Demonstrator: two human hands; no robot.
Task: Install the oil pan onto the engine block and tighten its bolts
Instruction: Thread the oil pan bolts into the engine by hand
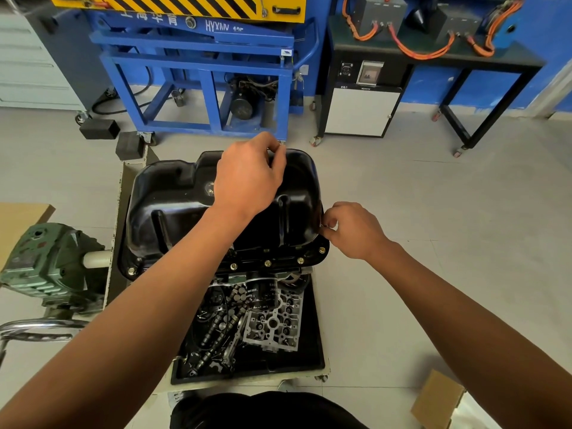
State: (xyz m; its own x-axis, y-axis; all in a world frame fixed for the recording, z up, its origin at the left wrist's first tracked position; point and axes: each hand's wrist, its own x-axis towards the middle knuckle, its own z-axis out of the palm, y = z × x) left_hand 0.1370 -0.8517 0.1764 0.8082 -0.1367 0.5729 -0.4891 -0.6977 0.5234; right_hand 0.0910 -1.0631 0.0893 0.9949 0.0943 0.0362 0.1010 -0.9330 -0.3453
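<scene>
Oil pan sat above parts tray. L hand fingers pinched far-rim bolt; R hand fingers pinched right-flange bolt. Risk, prob.: cross-threading or dropping one if angled.

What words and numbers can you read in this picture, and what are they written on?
"HYXNN 125", in white on the blue lift frame; the last characters are partly cut off, so they are unsure.
"上海华育", in white on the frame's upper beam; the tops are cut off.
White print on the black oil filter: too small to read.
Small labels on the black and white cabinet: too blurred to read.
</scene>
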